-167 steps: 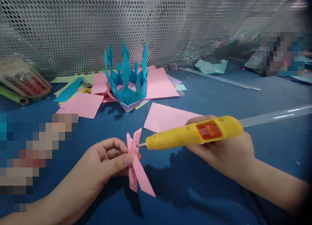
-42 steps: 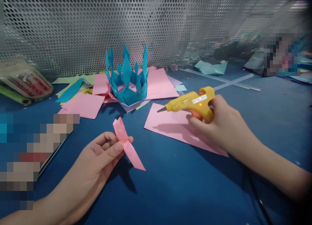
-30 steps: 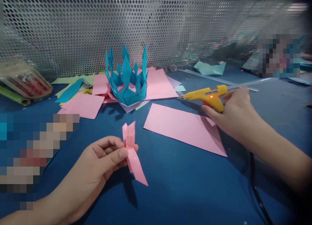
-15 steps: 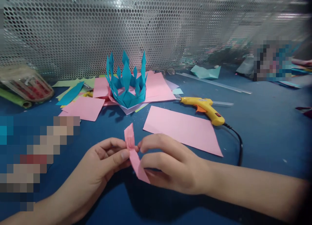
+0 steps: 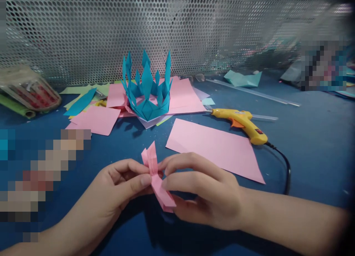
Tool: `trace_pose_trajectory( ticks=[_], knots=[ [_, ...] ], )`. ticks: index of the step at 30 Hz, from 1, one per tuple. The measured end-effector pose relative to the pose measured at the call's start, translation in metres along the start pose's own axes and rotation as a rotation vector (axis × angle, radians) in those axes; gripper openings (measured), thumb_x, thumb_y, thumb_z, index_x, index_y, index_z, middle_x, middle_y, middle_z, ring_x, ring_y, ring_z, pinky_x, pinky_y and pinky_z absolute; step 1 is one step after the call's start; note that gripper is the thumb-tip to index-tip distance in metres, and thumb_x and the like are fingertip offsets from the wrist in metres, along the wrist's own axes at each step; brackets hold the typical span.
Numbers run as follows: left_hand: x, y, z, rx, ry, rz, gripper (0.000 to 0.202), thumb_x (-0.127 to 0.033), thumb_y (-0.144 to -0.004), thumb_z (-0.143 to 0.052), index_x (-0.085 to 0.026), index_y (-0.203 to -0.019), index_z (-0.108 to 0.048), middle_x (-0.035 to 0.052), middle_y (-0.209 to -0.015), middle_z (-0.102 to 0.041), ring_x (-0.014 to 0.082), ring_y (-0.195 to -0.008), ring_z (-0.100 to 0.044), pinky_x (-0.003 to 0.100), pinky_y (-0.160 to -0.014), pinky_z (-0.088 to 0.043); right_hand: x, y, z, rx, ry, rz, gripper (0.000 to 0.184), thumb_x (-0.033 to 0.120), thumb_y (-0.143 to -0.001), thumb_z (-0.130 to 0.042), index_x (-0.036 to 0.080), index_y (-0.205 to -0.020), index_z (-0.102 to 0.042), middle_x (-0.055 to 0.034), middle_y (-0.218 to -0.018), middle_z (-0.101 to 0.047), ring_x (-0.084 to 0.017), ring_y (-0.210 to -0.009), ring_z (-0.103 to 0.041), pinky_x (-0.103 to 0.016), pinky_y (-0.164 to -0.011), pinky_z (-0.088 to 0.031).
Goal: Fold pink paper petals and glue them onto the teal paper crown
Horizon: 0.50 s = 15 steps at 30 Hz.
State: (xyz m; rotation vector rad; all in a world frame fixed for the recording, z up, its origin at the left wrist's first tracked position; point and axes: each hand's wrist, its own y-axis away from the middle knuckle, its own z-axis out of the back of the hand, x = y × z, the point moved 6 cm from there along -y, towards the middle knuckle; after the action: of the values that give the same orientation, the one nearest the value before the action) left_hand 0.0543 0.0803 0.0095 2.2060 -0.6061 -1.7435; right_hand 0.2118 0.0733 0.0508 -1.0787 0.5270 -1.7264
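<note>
Between my two hands is a small folded pink paper piece (image 5: 161, 192), pinched narrow at its middle with flaps at its upper and lower ends. My left hand (image 5: 123, 184) grips that middle between thumb and fingers. My right hand (image 5: 202, 191) curls round the other side, its fingertips pressed to the paper; some of its fingers are hidden behind it. Just beyond my hands lies a flat pink paper sheet (image 5: 213, 147). A blue folded-paper crown (image 5: 148, 110) stands upright farther back on pink sheets (image 5: 184, 97).
To the right, a yellow glue gun (image 5: 244, 125) lies with its black cord (image 5: 287, 163) trailing toward me. A clear glue stick (image 5: 255, 92) and a pale teal folded paper (image 5: 242, 78) are behind it. A plastic jar (image 5: 30, 89) stands left. A perforated metal panel (image 5: 111, 34) closes the back.
The pink piece has turned a little, and a second flap now shows at its top and its lower end. Both hands stay on it. The whole view has shifted slightly.
</note>
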Motion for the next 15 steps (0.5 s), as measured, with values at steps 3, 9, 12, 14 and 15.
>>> trace_pose_trajectory(
  ticks=[3,9,12,14,15],
  knots=[
    [-0.0009,-0.0008,0.0005,-0.005,-0.048,-0.015,0.015,-0.023,-0.058,-0.092,-0.021,-0.059,-0.077,-0.0015,-0.060,-0.074,0.0098,-0.057,-0.063,0.013,-0.057,-0.053,0.0001,0.0004,0.0010,0.020,-0.010,-0.014,0.006,0.015,-0.095,-0.063,0.014,-0.101,-0.061,-0.0104,-0.102,-0.066,-0.016,-0.099,-0.071,-0.023,-0.089,-0.059],
    [-0.0020,-0.0006,0.0028,-0.024,-0.082,-0.060,0.009,-0.023,-0.060,-0.089,-0.024,-0.060,-0.081,0.0004,-0.066,-0.078,0.0115,-0.062,-0.068,0.012,-0.060,-0.055,-0.0002,0.0005,0.0022,-0.012,-0.082,-0.069,0.009,0.016,-0.091,-0.069,0.015,-0.095,-0.061,-0.0087,-0.100,-0.067,-0.015,-0.098,-0.071,-0.021,-0.090,-0.058],
    [-0.0010,0.0007,0.0022,-0.024,-0.113,-0.060,0.014,-0.017,-0.054,-0.091,-0.025,-0.059,-0.082,0.0013,-0.071,-0.082,0.0110,-0.063,-0.070,0.010,-0.059,-0.054,0.0012,0.0015,0.0015,-0.033,-0.090,-0.074,0.010,0.013,-0.089,-0.069,0.015,-0.095,-0.061,-0.0082,-0.099,-0.068,-0.014,-0.096,-0.071,-0.020,-0.088,-0.058],
    [0.0001,0.0010,0.0020,-0.029,-0.116,-0.052,0.019,-0.012,-0.049,-0.092,-0.025,-0.058,-0.081,0.0013,-0.071,-0.082,0.0100,-0.059,-0.070,0.008,-0.057,-0.053,0.0018,0.0024,0.0016,-0.041,-0.109,-0.081,0.011,0.012,-0.089,-0.069,0.015,-0.096,-0.061,-0.0085,-0.099,-0.068,-0.015,-0.097,-0.071,-0.021,-0.089,-0.058],
    [0.0003,0.0011,0.0024,-0.036,-0.114,-0.056,0.020,-0.010,-0.048,-0.091,-0.025,-0.057,-0.081,0.0012,-0.069,-0.082,0.0098,-0.057,-0.070,0.008,-0.056,-0.053,0.0018,0.0026,0.0018,-0.038,-0.120,-0.086,0.010,0.012,-0.090,-0.069,0.015,-0.096,-0.061,-0.0087,-0.099,-0.067,-0.015,-0.098,-0.071,-0.021,-0.089,-0.059]
  ],
)
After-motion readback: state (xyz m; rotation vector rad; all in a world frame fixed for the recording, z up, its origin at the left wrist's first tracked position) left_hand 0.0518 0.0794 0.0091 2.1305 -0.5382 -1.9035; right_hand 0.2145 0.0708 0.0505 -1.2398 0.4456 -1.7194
